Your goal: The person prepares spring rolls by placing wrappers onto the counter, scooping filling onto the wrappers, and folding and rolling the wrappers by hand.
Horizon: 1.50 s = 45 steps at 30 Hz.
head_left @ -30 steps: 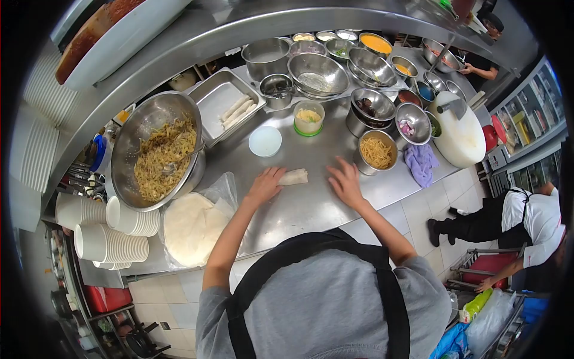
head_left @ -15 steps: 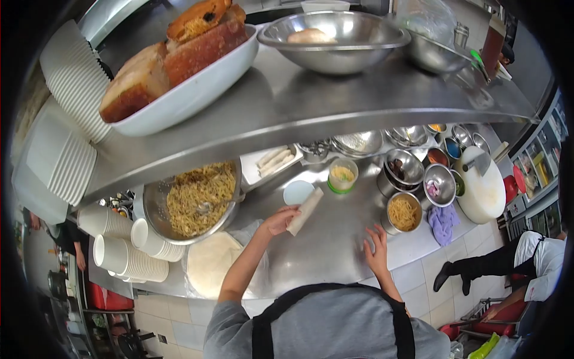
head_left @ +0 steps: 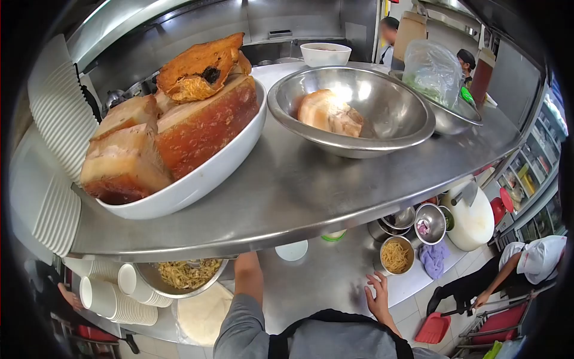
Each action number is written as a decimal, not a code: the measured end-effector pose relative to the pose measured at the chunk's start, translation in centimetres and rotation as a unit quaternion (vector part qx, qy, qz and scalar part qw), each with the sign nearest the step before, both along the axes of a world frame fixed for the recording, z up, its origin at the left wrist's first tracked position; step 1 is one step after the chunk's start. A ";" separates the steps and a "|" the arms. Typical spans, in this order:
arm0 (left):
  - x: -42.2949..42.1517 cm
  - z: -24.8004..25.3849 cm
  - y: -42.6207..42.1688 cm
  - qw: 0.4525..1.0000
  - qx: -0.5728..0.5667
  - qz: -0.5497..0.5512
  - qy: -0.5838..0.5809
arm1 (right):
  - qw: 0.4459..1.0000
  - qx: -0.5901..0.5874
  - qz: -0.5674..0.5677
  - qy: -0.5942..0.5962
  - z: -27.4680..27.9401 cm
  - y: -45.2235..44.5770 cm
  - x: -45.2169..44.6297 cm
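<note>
My left hand is hidden under the steel shelf (head_left: 311, 197); only the forearm shows, reaching forward beside the large bowl of shredded yellowish filling (head_left: 188, 273). Over the steel counter (head_left: 299, 290), my right hand (head_left: 378, 296) is held with its fingers apart and nothing in it. Closest to that hand is a metal container of thin yellow strips (head_left: 396, 257). A stack of round pale wrappers (head_left: 204, 314) lies on plastic to the left of my body. Partly under the shelf edge are a light round disc (head_left: 292, 251) and a green-rimmed tub (head_left: 333, 236).
On the shelf stand a white bowl of roasted pork slabs (head_left: 203, 194) and a metal bowl (head_left: 353, 143) with meat. Stacked paper cups (head_left: 113, 299) are at left. Metal bowls, a purple cloth (head_left: 433, 259) and a cutting board (head_left: 472, 221) are at right. A co-worker (head_left: 532, 263) holds a red dustpan (head_left: 433, 328).
My left hand, which held a pale spring roll, has moved forward under the shelf, out of sight. The view has tilted up. The right hand stays open. The co-worker's dustpan has come into view.
</note>
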<state>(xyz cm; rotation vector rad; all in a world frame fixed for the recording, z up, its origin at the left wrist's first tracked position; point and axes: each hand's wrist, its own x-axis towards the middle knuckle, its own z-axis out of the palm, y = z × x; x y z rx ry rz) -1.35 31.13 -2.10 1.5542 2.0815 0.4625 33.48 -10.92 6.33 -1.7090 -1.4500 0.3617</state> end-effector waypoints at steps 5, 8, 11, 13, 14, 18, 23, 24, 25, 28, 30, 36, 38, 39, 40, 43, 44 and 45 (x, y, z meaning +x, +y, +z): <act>0.9 -0.4 0.7 0.999 -0.009 -0.019 0.028 | 1.000 -0.017 -0.002 0.020 -0.6 -0.4 0.3; 1.1 -0.7 1.0 0.999 -0.017 -0.026 0.035 | 0.999 -0.028 -0.001 0.023 -0.4 -0.6 0.1; 1.5 -0.8 1.4 0.999 -0.013 -0.034 0.038 | 0.999 -0.039 -0.002 0.030 -0.3 -1.0 -0.4; 1.8 -0.9 1.5 0.998 -0.009 -0.044 0.039 | 0.998 -0.045 -0.002 0.033 -0.5 -1.3 -0.6; 2.0 -1.1 1.5 0.998 -0.005 -0.048 0.040 | 0.999 -0.043 0.001 0.030 -0.7 -1.4 -0.7; 2.8 -0.9 0.5 0.995 0.037 -0.086 0.023 | 0.999 -0.046 0.022 0.010 -0.3 -1.1 -1.2; 7.3 2.3 -6.0 0.938 0.212 -0.273 -0.010 | 0.996 -0.013 0.081 -0.017 0.1 1.7 -1.6; 7.8 4.7 -9.5 0.917 0.223 -0.324 0.066 | 0.995 -0.004 0.100 -0.015 0.6 2.4 -2.0; 8.3 7.3 -13.2 0.887 0.239 -0.371 0.137 | 0.993 0.005 0.120 -0.012 1.2 3.2 -2.7; 6.3 9.1 -23.8 0.855 0.331 -0.400 0.024 | 0.979 0.019 0.201 -0.006 2.8 5.3 -4.9; 4.2 7.9 -29.7 0.892 0.273 -0.360 -0.030 | 0.961 0.002 0.275 0.005 2.4 6.1 -6.4; -6.9 5.0 -39.8 0.929 0.320 -0.172 -0.066 | 0.872 -0.013 0.486 -0.065 0.0 7.5 -13.8; -10.1 5.6 -42.2 0.948 0.251 -0.023 0.193 | 0.833 0.051 0.542 -0.099 -0.5 8.2 -17.5; -12.0 5.0 -42.6 0.958 0.227 0.023 0.177 | 0.817 0.055 0.566 -0.098 -0.8 8.7 -19.4; -13.5 4.2 -43.1 0.964 0.201 0.068 0.159 | 0.801 0.057 0.588 -0.097 -1.2 9.3 -21.5; -14.6 4.6 -43.7 0.971 0.182 0.054 0.144 | 0.785 0.003 0.616 -0.059 -3.7 11.3 -27.8; -14.7 4.8 -43.7 0.968 0.187 0.058 0.156 | 0.788 -0.032 0.614 -0.022 -4.6 11.8 -29.7; -15.2 4.7 -43.8 0.972 0.180 0.055 0.140 | 0.808 -0.027 0.587 -0.052 -4.6 11.5 -31.0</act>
